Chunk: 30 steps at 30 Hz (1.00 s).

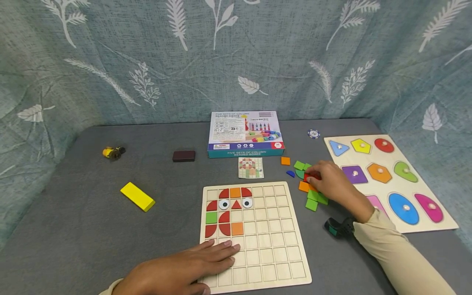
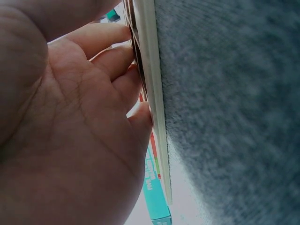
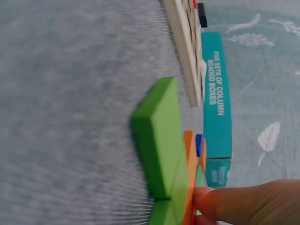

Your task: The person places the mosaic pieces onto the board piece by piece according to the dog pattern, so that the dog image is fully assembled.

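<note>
My left hand (image 1: 184, 266) rests on the lower left of a wooden grid board (image 1: 273, 258), fingers extended over its squares; in the left wrist view the fingertips meet the board's edge (image 2: 157, 93). Red curved tiles, square tiles, a red triangle (image 1: 236, 205) and two eye discs (image 1: 223, 204) sit in the board's upper left. Right of the board, my right hand (image 1: 333, 184) pinches at a red tile (image 1: 306, 177) within a loose pile. Green tiles (image 3: 164, 140) and orange tiles (image 1: 304, 187) lie around its fingertips, which partly hide the red tile.
A small pattern card (image 1: 251, 168) lies behind the board, before a beaded-boxes carton (image 1: 246, 135). A knobbed shape puzzle (image 1: 391, 180) is at right, near a black strap-like object (image 1: 337, 228). A yellow block (image 1: 137, 196), dark block (image 1: 184, 156) and yellow-black toy (image 1: 113, 153) lie left.
</note>
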Motion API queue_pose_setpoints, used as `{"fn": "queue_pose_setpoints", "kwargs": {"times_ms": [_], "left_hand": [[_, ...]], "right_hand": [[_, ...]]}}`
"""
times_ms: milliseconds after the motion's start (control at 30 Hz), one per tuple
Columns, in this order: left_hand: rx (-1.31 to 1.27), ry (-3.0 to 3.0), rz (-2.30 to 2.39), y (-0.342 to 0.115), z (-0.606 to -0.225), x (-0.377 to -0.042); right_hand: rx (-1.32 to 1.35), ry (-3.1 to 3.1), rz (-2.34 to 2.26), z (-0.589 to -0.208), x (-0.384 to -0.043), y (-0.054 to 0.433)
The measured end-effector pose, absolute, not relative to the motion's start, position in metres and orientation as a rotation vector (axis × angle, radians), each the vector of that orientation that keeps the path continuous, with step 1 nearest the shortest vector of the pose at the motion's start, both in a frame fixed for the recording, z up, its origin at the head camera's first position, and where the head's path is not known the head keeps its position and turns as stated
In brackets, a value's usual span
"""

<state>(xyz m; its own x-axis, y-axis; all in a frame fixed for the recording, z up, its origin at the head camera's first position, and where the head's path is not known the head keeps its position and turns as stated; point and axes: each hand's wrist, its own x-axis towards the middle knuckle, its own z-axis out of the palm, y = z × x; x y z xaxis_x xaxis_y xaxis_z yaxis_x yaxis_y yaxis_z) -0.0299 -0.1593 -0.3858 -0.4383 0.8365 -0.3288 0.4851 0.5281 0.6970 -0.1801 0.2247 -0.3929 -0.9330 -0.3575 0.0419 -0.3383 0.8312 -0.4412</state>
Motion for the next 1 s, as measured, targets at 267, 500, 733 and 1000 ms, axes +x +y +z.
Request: {"fn": "queue_pose_setpoints", "kwargs": {"times_ms": [267, 500, 733, 1000], "left_hand": [[1.071, 2.11, 0.688, -0.159, -0.386, -0.03], [1.055, 2.099, 0.697, -0.16, -0.387, -0.03], [1.07, 2.097, 0.703, -0.16, -0.388, -0.03], [1.086, 2.098, 0.702, -0.161, -0.389, -0.03]], "right_hand": [[-0.549, 2.939, -0.733, -0.391, -0.179, 0.223], [-0.561, 2.951, -0.836, -0.393, -0.18, 0.223], [-0.68, 2.961, -0.905, -0.395, -0.177, 0.224], [-0.851, 2.923, -0.989, -0.389, -0.173, 0.213]]}}
